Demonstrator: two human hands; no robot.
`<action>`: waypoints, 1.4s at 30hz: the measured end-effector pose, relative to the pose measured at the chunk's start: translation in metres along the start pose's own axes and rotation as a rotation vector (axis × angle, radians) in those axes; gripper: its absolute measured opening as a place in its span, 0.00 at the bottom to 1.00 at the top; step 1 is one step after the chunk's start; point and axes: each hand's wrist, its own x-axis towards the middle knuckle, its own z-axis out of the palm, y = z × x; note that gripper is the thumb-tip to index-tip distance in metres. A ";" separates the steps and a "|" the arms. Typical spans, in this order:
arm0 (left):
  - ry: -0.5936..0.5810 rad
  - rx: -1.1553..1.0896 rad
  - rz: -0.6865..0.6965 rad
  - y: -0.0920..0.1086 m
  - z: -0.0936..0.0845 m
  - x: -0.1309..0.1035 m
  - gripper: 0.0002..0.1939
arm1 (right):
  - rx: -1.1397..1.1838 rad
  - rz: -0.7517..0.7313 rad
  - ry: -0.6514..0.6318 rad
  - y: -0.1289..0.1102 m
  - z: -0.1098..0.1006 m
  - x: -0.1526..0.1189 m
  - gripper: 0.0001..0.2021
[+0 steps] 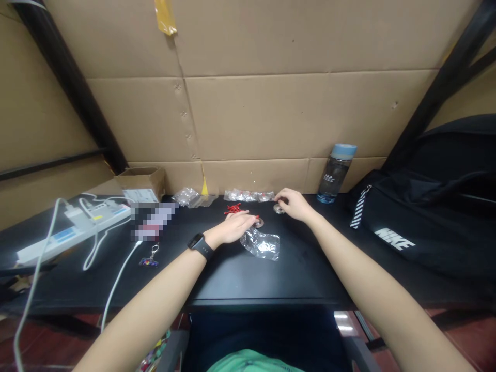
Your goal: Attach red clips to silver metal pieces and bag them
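Note:
My left hand (237, 227), with a black watch on its wrist, lies low over the table with its fingers stretched out. Its fingertips touch a small round metallic disc (260, 223) with a bit of red at its top. Just beyond these fingers is a pile of thin red pieces (233, 208). A crumpled clear plastic bag (265, 245) lies in front of the disc, its upper end close under the hand. Farther right, my right hand (295, 204) has its thumb and fingers curled at a second round metallic disc (278, 208) on the table.
Clear packets with small red parts (248, 196) and more clear bags (188, 197) lie along the cardboard wall. A water bottle (333, 175) and black backpack (411, 222) stand right. Leftward are an open carton (143, 181), a power strip (73, 235), cables and a keychain (149, 260).

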 end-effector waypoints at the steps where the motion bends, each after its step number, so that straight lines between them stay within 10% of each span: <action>1: -0.065 0.019 -0.006 0.001 -0.001 0.001 0.22 | -0.015 0.035 -0.030 0.009 -0.005 -0.001 0.10; 4: -0.155 0.051 -0.011 0.006 -0.006 0.002 0.23 | -0.033 0.103 -0.120 0.028 -0.014 -0.007 0.11; 12: 0.111 0.228 -0.161 0.007 -0.027 0.002 0.19 | -0.025 0.121 -0.321 0.024 -0.001 -0.010 0.26; 24: 0.162 0.424 -0.267 -0.006 -0.045 -0.003 0.12 | 0.031 0.099 -0.287 0.023 0.005 -0.008 0.10; 42: 0.160 0.436 -0.261 -0.007 -0.045 -0.004 0.12 | 0.194 0.219 -0.295 0.045 0.004 -0.010 0.15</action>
